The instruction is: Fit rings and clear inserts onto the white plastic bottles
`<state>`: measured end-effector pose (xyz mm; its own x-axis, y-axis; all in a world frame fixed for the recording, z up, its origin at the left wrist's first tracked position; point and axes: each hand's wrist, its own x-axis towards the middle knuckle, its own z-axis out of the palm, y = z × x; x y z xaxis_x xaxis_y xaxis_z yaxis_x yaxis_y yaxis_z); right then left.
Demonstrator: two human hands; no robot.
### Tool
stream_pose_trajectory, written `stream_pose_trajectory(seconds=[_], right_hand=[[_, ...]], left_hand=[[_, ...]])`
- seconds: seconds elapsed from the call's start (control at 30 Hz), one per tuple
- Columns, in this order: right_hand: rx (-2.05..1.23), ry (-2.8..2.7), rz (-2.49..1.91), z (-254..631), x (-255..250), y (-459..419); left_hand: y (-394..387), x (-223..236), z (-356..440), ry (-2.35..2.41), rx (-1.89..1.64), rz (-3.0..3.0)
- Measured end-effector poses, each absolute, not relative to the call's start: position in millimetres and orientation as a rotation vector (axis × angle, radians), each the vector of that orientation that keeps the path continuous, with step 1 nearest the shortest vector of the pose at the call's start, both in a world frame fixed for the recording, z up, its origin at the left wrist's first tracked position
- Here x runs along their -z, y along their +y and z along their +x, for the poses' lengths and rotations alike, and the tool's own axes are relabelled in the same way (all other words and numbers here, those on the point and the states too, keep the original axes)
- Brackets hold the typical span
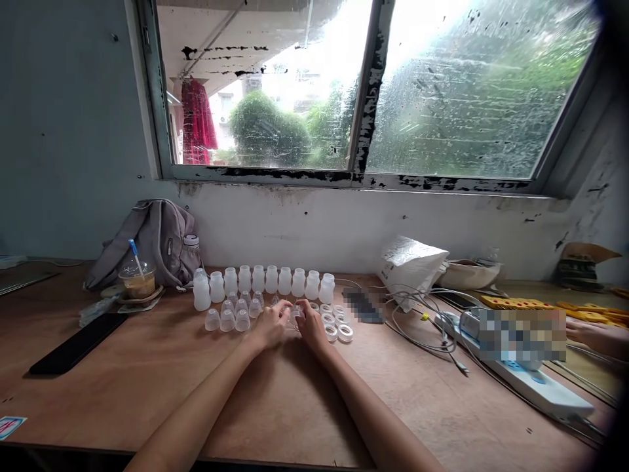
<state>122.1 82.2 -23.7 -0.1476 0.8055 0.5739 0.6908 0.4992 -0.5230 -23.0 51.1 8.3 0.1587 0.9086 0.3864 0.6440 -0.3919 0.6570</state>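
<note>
My left hand (pixel 274 324) and my right hand (pixel 309 319) meet over the middle of the table, fingers bent and close together. Between the fingertips is a small translucent piece (pixel 295 313), partly covered, its exact kind too small to tell. Just behind the hands, several frosted baby bottles (pixel 272 279) stand upright in a row. Several clear dome-shaped caps (pixel 227 320) sit in rows to the left of my left hand. White screw rings (pixel 345 333) lie in short rows beside my right hand, on its right.
A power strip (pixel 555 387) with tangled cables (pixel 417 328) lies right, near another person's hand (pixel 590 334). A white bag (pixel 410 262) stands by the wall. At left are a grey backpack (pixel 152 242), a drink cup (pixel 138 282) and a black flat object (pixel 78 344).
</note>
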Motion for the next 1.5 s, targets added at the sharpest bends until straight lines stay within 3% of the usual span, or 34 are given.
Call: stream_pose_trajectory(seconds=[0.23,0.4,0.87,1.03,1.27,1.5], right_hand=[[-0.113,-1.807,-1.222,129.3,13.4,74.7],[-0.094,-1.870,-1.389,122.9,4.5,63.3],[-0.162,-1.835,-1.333,119.1,3.4,61.0],[-0.365,-1.823,-1.168,116.9,1.9,59.7],[-0.633,-1.716,-1.018,113.8,4.5,60.2],[-0.638,-1.534,-0.990,116.7,5.4,65.3]], left_hand=[[91.7,-47.1,-121.4,2.485,-0.936,1.936],[106.0,-44.1,-163.2,2.729,-0.658,1.807],[98.8,-42.0,-164.8,2.695,-0.651,1.916],[81.1,-57.3,-148.8,2.611,-0.971,2.119],[45.8,-82.9,-87.0,1.849,-1.837,2.426],[24.0,-27.1,-43.8,1.386,-1.680,2.365]])
